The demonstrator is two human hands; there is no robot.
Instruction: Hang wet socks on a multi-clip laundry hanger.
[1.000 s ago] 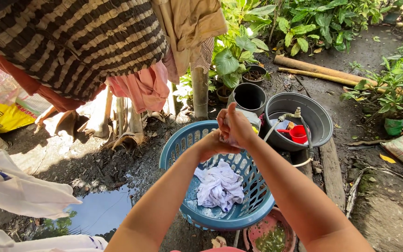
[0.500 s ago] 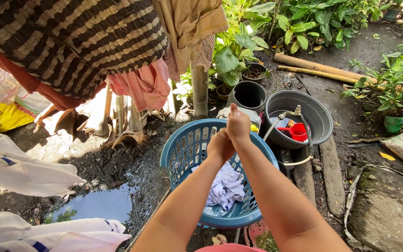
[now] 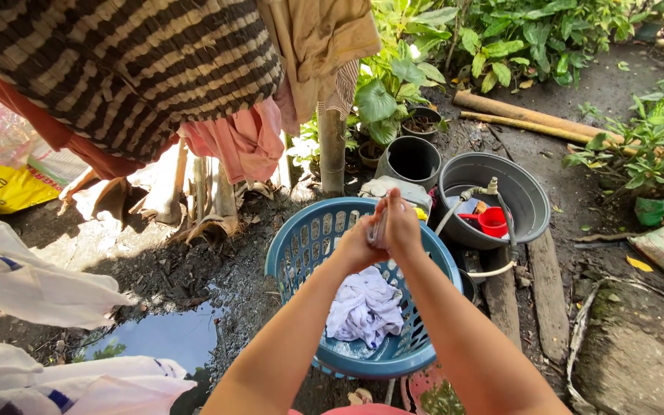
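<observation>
Fingers (image 3: 393, 219) around thin pale cloth (image 3: 379, 229)

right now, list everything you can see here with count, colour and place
round plastic laundry basket: one, blue, centre, under the hands
crumpled cloth: one, white-lilac, inside the basket
large round basin: one, grey, right of the basket
small plastic dipper: one, red, inside the basin
hose: one, white, over the basin rim
dark bucket: one, grey-black, behind the basket
striped hanging garment: one, black and cream, top left
pink hanging garment: one, beside the striped one
puddle: one, lower left
left hand: pressed against the right, a small pale item between them
right hand: clasped with the left above the basket
</observation>
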